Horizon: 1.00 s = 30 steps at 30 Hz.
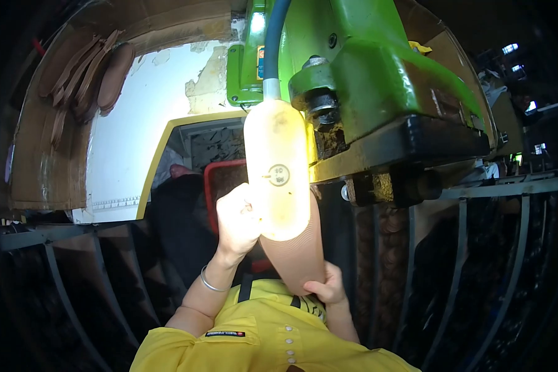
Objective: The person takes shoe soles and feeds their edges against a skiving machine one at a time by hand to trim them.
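Observation:
A brown shoe sole (299, 257) with fine ridges is held in front of my body, below a lit oval lamp (278, 173) on a flexible neck. The lamp hides the sole's upper part. My left hand (237, 217) is closed at the sole's left edge, its fingertips partly hidden behind the lamp. Lower down, my right hand (330, 285) grips the sole's near end, thumb on top and fingers underneath. Just beyond the sole stands a green machine (378, 80) with a dark metal head.
Several brown soles (90, 74) lie at the far left of the white worktop (124, 155), inside cardboard walls (62, 161). A red bin (212, 192) sits below the cutout. Metal rails (462, 254) run on both sides, with stacked brown pieces (390, 266) behind the right one.

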Each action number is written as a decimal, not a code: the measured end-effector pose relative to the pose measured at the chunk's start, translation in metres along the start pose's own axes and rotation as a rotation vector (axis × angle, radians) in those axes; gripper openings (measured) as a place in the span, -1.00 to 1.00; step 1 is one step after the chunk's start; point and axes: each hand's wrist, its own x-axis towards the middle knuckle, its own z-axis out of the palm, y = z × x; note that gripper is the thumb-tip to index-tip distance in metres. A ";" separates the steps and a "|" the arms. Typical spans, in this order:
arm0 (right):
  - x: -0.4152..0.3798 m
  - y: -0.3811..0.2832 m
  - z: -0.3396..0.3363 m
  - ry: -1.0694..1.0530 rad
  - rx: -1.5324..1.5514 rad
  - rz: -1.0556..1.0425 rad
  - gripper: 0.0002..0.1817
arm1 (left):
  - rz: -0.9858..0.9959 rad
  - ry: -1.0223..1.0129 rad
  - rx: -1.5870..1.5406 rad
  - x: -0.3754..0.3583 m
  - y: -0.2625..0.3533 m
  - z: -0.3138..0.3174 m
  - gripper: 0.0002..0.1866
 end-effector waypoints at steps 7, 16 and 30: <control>0.021 -0.076 -0.040 0.438 -0.111 -0.410 -0.66 | 0.174 -0.085 0.088 0.003 0.019 0.016 -0.72; 0.123 -0.135 -0.016 0.334 -0.107 -0.627 -0.72 | 0.146 -0.086 0.008 0.012 0.043 0.007 -0.74; 0.132 -0.077 0.054 -0.010 -0.270 -0.523 -0.61 | -0.003 0.139 0.056 -0.011 0.057 -0.104 -0.76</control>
